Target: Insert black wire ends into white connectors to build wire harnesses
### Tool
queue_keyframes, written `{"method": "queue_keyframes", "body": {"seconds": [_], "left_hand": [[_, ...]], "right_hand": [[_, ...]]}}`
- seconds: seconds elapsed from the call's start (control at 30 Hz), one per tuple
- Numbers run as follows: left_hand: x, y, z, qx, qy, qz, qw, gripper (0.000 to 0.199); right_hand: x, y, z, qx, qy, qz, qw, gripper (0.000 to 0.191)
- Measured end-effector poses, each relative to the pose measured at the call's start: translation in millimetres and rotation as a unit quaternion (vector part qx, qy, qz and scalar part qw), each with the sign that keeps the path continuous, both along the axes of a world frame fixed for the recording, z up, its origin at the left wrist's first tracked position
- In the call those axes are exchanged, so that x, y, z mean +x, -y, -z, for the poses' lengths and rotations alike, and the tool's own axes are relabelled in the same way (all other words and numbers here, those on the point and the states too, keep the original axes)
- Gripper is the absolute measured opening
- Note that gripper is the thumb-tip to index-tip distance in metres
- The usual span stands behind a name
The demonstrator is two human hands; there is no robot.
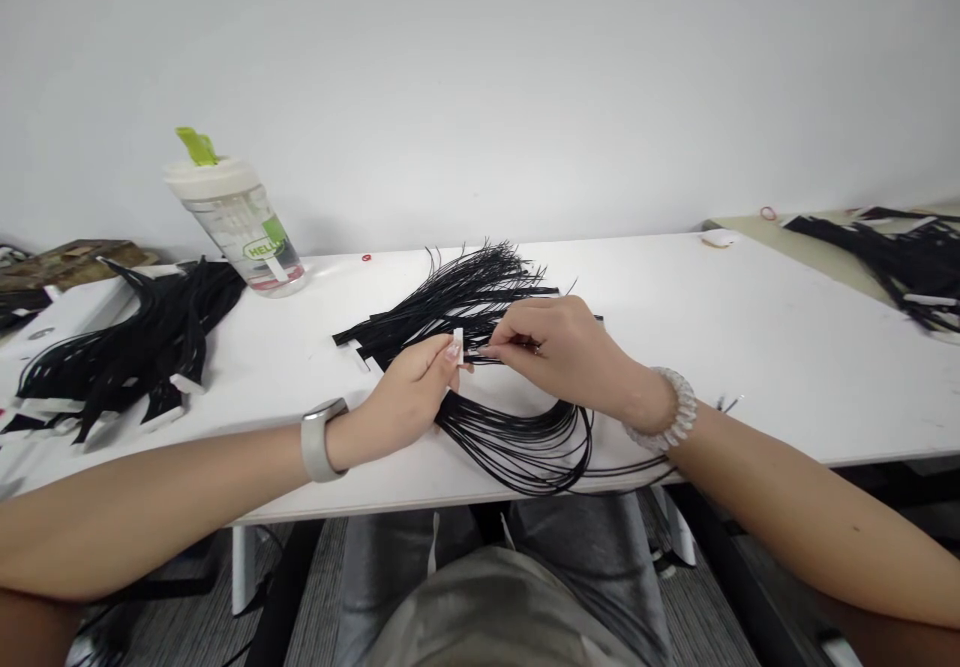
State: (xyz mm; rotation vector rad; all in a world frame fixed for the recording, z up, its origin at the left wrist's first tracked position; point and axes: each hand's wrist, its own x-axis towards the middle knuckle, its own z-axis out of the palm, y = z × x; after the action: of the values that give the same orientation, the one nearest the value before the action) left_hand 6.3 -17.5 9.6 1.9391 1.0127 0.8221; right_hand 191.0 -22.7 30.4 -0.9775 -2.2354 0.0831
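Note:
My left hand (421,379) pinches a small white connector (458,345) between thumb and fingers. Black wires (525,442) run from below that hand, looping over the table's front edge. My right hand (559,347), just right of the connector, has thumb and forefinger pressed together at a thin wire end by the connector; the tip is too small to make out clearly. Behind both hands lies a pile of black wires (457,292) with frayed-looking loose ends and white connectors at its left side.
A clear bottle (251,237) with a green spout stands at the back left. Bundles of black wires with white connectors (142,337) lie on the left, more wires (907,257) at the far right. A small red ring (367,257) lies near the wall.

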Motion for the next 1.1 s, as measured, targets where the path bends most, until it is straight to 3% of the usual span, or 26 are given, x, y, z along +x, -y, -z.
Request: {"method": "queue_keyframes", "body": {"seconds": [0.4, 0.67, 1.1], "left_hand": [[0.1, -1.2, 1.5, -0.020, 0.007, 0.012, 1.000, 0.037], [-0.1, -1.5, 3.5, -0.059, 0.024, 0.009, 0.998, 0.037], [-0.2, -3.3, 3.0, -0.094, 0.039, 0.005, 0.995, 0.040]], "right_hand": [[-0.2, 2.0, 4.2, 0.072, 0.128, 0.021, 0.989, 0.027], [2.6, 0.8, 7.6, 0.169, 0.160, 0.002, 0.972, 0.025], [3.8, 1.0, 6.1, 0.242, 0.200, 0.019, 0.949, 0.026]]}}
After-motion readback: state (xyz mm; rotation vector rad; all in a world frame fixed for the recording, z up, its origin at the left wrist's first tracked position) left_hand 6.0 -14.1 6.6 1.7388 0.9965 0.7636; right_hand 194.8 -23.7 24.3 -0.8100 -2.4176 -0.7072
